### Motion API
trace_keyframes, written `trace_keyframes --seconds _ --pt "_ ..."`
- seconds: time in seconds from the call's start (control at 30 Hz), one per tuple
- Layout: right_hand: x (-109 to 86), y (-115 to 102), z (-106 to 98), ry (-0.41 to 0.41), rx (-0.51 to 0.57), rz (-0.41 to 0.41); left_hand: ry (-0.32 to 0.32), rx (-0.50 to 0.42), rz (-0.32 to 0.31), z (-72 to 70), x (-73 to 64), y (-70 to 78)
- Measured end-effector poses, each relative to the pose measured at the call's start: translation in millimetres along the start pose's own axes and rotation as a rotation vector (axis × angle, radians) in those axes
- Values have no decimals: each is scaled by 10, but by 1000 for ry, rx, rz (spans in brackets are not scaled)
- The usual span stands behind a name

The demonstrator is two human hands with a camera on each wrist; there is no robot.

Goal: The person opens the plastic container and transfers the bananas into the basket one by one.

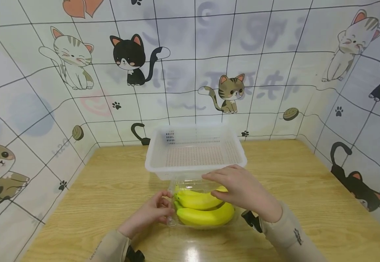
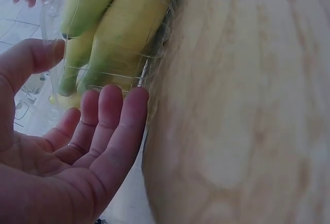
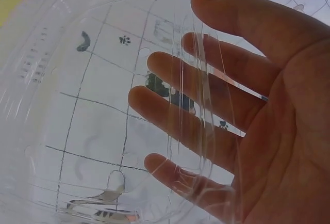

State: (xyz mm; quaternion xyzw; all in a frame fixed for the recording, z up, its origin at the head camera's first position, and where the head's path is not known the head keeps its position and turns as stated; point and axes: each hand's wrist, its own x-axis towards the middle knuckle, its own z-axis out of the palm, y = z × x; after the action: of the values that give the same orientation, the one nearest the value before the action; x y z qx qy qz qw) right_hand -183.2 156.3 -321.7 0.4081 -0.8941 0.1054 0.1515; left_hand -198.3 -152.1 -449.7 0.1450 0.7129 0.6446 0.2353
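Yellow bananas lie in a clear plastic clamshell box near the front of the table. My left hand is at the box's left end. In the left wrist view its fingertips touch the end wall, and the thumb lies along the box's edge. Over the box's right part is my right hand, fingers extended toward the left. Through the clear plastic lid, the right wrist view shows these fingers spread behind it. Neither hand curls round a banana.
A white perforated basket stands right behind the box on the wood-grain table. Walls with a grid and cartoon cats enclose the table at the back and both sides.
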Motion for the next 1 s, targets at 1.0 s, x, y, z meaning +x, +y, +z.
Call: trace_keyframes --seconds 1.0 --pt "-63 117 -134 157 -7 15 -26 140 32 -18 -63 114"
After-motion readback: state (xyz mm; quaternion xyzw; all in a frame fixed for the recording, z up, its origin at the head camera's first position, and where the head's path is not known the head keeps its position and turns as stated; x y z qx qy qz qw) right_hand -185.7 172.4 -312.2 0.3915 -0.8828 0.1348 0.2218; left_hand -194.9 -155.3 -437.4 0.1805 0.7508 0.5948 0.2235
